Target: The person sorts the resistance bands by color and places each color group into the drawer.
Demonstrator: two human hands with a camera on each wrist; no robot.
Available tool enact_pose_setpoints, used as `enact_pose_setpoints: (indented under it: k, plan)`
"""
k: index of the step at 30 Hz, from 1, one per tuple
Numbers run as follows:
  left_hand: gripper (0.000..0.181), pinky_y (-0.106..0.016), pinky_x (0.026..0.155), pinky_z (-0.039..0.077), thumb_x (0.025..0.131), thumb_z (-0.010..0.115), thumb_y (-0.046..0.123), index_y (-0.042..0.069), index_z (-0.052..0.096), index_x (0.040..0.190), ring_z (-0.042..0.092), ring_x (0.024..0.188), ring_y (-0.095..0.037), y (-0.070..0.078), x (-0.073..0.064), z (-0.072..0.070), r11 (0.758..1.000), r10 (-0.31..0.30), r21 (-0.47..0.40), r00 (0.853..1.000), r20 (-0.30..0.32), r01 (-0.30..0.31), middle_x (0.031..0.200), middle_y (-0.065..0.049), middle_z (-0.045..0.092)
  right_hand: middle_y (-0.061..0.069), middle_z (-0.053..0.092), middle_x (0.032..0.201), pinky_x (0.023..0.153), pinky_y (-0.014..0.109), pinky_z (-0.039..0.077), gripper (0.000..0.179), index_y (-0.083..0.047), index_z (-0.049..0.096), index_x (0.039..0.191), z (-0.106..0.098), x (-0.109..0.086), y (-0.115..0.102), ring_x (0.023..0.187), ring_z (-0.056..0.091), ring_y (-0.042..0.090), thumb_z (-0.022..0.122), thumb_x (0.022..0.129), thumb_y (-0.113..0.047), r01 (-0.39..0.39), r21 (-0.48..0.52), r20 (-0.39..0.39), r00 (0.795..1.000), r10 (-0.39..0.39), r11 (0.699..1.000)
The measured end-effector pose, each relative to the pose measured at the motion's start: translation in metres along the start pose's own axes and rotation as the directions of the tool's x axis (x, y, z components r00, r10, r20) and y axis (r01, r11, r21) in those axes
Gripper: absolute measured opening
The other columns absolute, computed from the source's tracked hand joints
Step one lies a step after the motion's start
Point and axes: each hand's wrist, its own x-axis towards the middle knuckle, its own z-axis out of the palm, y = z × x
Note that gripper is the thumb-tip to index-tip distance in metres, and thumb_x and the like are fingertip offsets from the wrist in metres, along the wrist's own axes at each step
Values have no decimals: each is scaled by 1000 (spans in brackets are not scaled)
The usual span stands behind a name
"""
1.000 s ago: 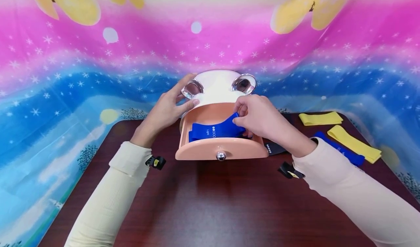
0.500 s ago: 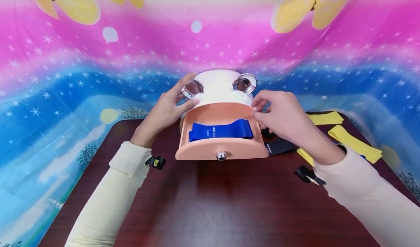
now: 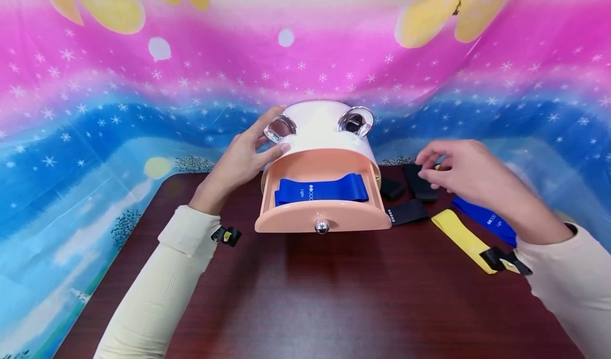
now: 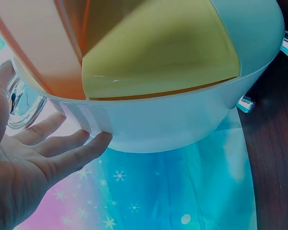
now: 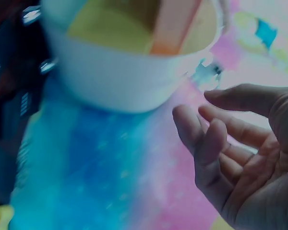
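Since the earlier frames, the right hand (image 3: 470, 171) has left the drawer (image 3: 286, 218) and moved right, over the far right of the worktop (image 3: 324, 300). One end of the blue band (image 3: 329, 189) was lifted in its fingers a second ago; now the whole band lies folded in the pulled-out drawer, just behind the front with its silver knob (image 3: 322, 226). The left hand (image 3: 241, 160) has stayed at the left of the white box (image 3: 317, 128).

From the head, the right hand partly covers what lies beneath it; the right wrist view shows its grip released, with loosely bent fingers and a gap before the thumb. The left wrist view adds what the head view hides: three fingertips touching the box's outer wall, spread and fairly straight, so this grip is not clenched. It also shows a yellow panel (image 4: 158, 57) inside the box and a silver foot (image 4: 246, 104).

Only the head view shows the worktop's right side clearly: a black band (image 3: 408, 211) beside the drawer, then a yellow band (image 3: 453, 231) and a second blue band (image 3: 489, 221) farther right.
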Motion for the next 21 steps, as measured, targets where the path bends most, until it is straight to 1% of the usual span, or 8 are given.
enact_pose_setpoints:
  k: [4, 7, 10, 12, 15, 17, 19, 21]
  plan:
    - [76, -59, 116, 46, 102, 70, 38, 52, 26, 162, 50, 145, -46, 0, 0, 0, 1000, -6, -2, 1000, 3, 6, 155, -11, 50, 11, 75, 102, 60, 25, 56, 22, -1, 70, 121, 0, 8, 35, 81, 71, 18, 68, 99, -6, 48, -44, 44, 998, -46, 998]
    - [76, -60, 114, 48, 101, 70, 39, 53, 26, 162, 50, 145, -47, 0, 0, -1, 1000, -14, -1, 1000, 4, 14, 158, -11, 47, 9, 74, 104, 62, 25, 57, 22, -2, 70, 121, 0, 15, 61, 90, 70, 22, 66, 100, -2, 56, -55, 86, 995, -51, 997]
    - [76, -61, 113, 48, 101, 70, 40, 53, 26, 162, 50, 145, -47, 0, 0, -1, 1000, -19, 4, 1000, 5, 19, 160, -11, 45, 9, 74, 109, 69, 29, 58, 24, -4, 71, 122, 1, 23, 87, 100, 70, 29, 65, 100, -1, 66, -70, 119, 991, -57, 995]
    - [76, -60, 114, 48, 101, 70, 40, 53, 26, 162, 49, 145, -47, 0, 0, -1, 1000, -20, 3, 1000, 4, 20, 161, -11, 44, 10, 74, 112, 75, 35, 59, 24, -5, 72, 122, 3, 27, 103, 104, 70, 33, 66, 99, -2, 73, -77, 138, 989, -62, 994]
    - [76, -61, 113, 48, 101, 70, 40, 54, 26, 162, 49, 145, -47, 0, 0, -1, 1000, -19, 0, 1000, 3, 19, 162, -10, 43, 11, 75, 114, 80, 39, 58, 23, -5, 73, 121, 7, 32, 126, 107, 70, 35, 66, 99, -2, 64, -82, 160, 986, -50, 995]
    - [76, -62, 113, 48, 101, 70, 41, 53, 26, 162, 49, 145, -48, 0, 0, -1, 1000, -17, -4, 1000, 4, 17, 163, -10, 42, 13, 75, 115, 79, 36, 58, 23, -5, 73, 120, 10, 35, 140, 106, 70, 35, 66, 99, -1, 50, -76, 168, 985, -37, 996]
    - [76, -62, 114, 47, 101, 70, 41, 53, 26, 162, 48, 146, -47, 0, 0, -1, 1000, -14, -4, 1000, 6, 14, 162, -10, 43, 17, 74, 116, 76, 30, 57, 23, -4, 73, 119, 14, 37, 153, 104, 70, 34, 65, 99, 2, 33, -63, 172, 985, -22, 997]
    - [77, -62, 113, 48, 101, 70, 41, 53, 25, 162, 48, 146, -47, 0, 0, -1, 1000, -14, -4, 1000, 6, 14, 163, -10, 43, 22, 72, 119, 74, 28, 57, 23, -1, 72, 119, 18, 40, 166, 106, 70, 38, 63, 99, 4, 14, -46, 177, 984, -6, 999]
